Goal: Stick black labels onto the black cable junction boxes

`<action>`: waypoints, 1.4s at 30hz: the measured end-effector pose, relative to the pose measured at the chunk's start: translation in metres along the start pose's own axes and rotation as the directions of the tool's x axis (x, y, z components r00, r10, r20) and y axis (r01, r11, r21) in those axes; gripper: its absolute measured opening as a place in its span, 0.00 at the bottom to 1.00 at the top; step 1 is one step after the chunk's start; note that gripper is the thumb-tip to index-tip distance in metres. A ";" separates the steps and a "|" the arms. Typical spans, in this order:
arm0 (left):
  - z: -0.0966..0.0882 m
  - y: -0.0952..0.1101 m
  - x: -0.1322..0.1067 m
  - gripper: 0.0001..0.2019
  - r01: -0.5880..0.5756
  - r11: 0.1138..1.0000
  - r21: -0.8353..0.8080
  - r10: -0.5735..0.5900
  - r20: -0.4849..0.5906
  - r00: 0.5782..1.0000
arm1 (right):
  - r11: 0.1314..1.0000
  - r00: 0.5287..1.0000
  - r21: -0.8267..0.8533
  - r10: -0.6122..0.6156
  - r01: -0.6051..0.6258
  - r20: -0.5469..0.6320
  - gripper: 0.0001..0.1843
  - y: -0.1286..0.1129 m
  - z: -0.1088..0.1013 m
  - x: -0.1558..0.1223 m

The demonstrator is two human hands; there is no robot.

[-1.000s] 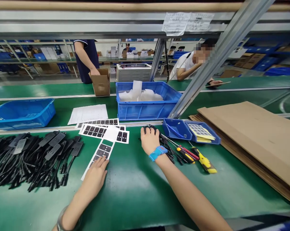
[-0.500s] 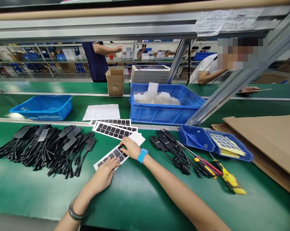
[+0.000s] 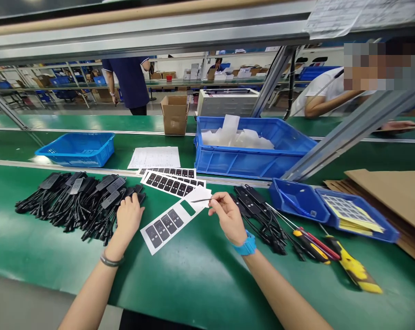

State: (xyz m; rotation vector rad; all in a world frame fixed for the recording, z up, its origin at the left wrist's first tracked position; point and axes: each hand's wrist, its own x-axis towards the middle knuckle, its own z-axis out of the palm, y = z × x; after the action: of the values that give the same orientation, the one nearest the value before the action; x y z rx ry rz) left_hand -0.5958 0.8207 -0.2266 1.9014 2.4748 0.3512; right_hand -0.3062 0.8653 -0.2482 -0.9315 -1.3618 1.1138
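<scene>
Head view looked down on a green bench [image 3: 200,275]. Far left, at ten o'clock from the left hand, stood a shallow blue basket [image 3: 76,149], and below it lay a heap of black cable modules [image 3: 73,199]. The left hand [image 3: 128,219] lay palm down on the heap's right edge, fingers loosely bent over the nearest modules; whether they gripped one could not be told. At three o'clock from that hand a sticker sheet [image 3: 168,223] lay flat on the bench, one slot near its upper end peeled bare. More sticker sheets [image 3: 173,183] and a printed paper [image 3: 154,157] lay at twelve o'clock from it. The right hand [image 3: 228,215], a blue wristband [image 3: 246,246] on its wrist, was raised just right of the sheet, thumb and forefinger pinched on a thin dark sticker [image 3: 201,200] that pointed toward nine o'clock above the sheet's top corner. At three o'clock from this hand lay a smaller bunch of modules [image 3: 258,213], then screwdrivers [image 3: 313,240] and a yellow knife [image 3: 356,270]. At twelve o'clock stood a large blue crate [image 3: 251,160] with white bags. Two small blue bins [image 3: 298,201] and cardboard sheets [image 3: 393,192] filled the right side.
</scene>
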 end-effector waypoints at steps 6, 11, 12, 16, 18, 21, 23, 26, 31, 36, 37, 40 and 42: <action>-0.001 -0.001 0.004 0.16 0.042 0.984 0.172 -0.050 0.042 0.998 | 0.998 0.998 0.049 0.043 -0.044 0.035 0.14 -0.008 0.006 -0.017; -0.009 -0.002 0.002 0.19 0.021 0.984 0.175 -0.030 0.046 0.998 | 0.995 0.997 0.067 0.072 -0.075 0.037 0.14 -0.008 0.005 -0.020; -0.011 -0.001 0.002 0.20 0.010 0.995 0.099 -0.014 0.036 0.999 | 0.993 0.996 0.083 0.079 -0.082 0.040 0.14 -0.009 0.006 -0.021; -0.009 0.022 -0.012 0.20 0.031 0.807 -0.589 0.065 0.141 0.988 | 0.979 0.994 0.171 0.099 -0.107 0.055 0.14 -0.014 0.008 -0.022; -0.001 0.043 -0.026 0.20 0.193 0.528 -0.827 0.152 0.316 0.937 | 0.973 0.993 0.200 0.106 -0.113 0.050 0.15 -0.017 0.008 -0.023; 0.013 0.073 -0.045 0.21 0.473 0.189 -0.861 0.325 0.509 0.797 | 0.969 0.993 0.219 0.116 -0.118 0.020 0.16 -0.018 0.006 -0.024; 0.019 0.084 -0.054 0.23 0.584 0.083 -0.807 0.369 0.570 0.735 | 0.969 0.992 0.216 0.125 -0.123 0.005 0.17 -0.018 0.003 -0.024; 0.024 0.088 -0.061 0.26 0.636 0.090 -0.766 0.375 0.618 0.691 | 0.972 0.989 0.183 0.149 -0.150 0.019 0.16 -0.016 0.002 -0.024; 0.022 0.083 -0.064 0.29 0.684 0.078 -0.725 0.409 0.649 0.641 | 0.967 0.981 0.164 0.189 -0.192 0.036 0.16 -0.015 0.003 -0.026; 0.021 0.084 -0.067 0.30 0.709 0.021 -0.705 0.425 0.648 0.632 | 0.959 0.967 0.125 0.246 -0.253 0.066 0.19 -0.020 0.002 -0.025; 0.021 0.085 -0.067 0.32 0.710 0.014 -0.704 0.430 0.645 0.631 | 0.958 0.964 0.111 0.255 -0.263 0.078 0.19 -0.021 0.002 -0.024; 0.021 0.085 -0.069 0.37 0.716 -0.003 -0.698 0.458 0.636 0.621 | 0.957 0.954 0.054 0.277 -0.285 0.116 0.19 -0.024 0.005 -0.025; 0.022 0.084 -0.070 0.37 0.720 -0.010 -0.694 0.485 0.626 0.611 | 0.959 0.952 0.008 0.280 -0.283 0.126 0.17 -0.023 0.009 -0.027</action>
State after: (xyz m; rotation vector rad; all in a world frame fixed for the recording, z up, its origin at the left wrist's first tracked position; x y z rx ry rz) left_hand -0.4938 0.7780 -0.2427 0.6549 0.9191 0.7726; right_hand -0.3108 0.8328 -0.2321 -1.0763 -1.3382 1.4229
